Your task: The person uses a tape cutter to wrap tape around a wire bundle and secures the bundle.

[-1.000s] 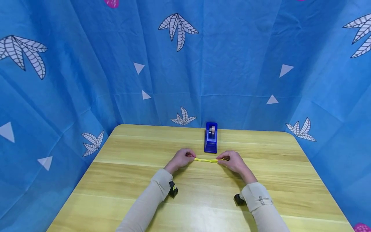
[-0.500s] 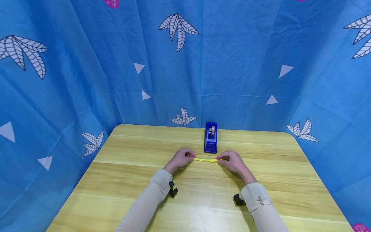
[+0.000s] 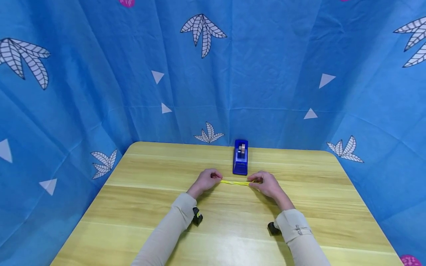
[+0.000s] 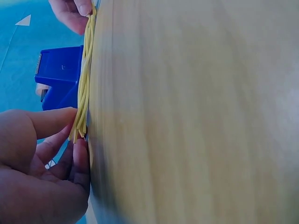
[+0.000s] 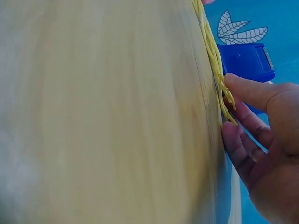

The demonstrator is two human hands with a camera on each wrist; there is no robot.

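Note:
A bundle of thin yellow strands (image 3: 235, 182) stretches sideways between both hands, close over the table. My left hand (image 3: 207, 179) pinches its left end; loose strand tips (image 4: 77, 135) poke out past the thumb in the left wrist view. At the other end, my right hand (image 3: 266, 184) pinches the bundle between thumb and fingers, and a few bent tips (image 5: 229, 109) show in the right wrist view. Just beyond the strands stands a blue tape dispenser (image 3: 240, 162) with a small roll in it, touched by neither hand.
The wooden table (image 3: 159, 229) has rounded far corners. A blue curtain (image 3: 266, 74) with leaf and triangle prints hangs round its back and sides. A black wrist camera (image 3: 197, 217) is strapped at the left cuff, another black camera (image 3: 273, 229) at the right.
The whole head view has shifted slightly left. Both hands keep their pinch on the strands, which look a little more tightly gathered now.

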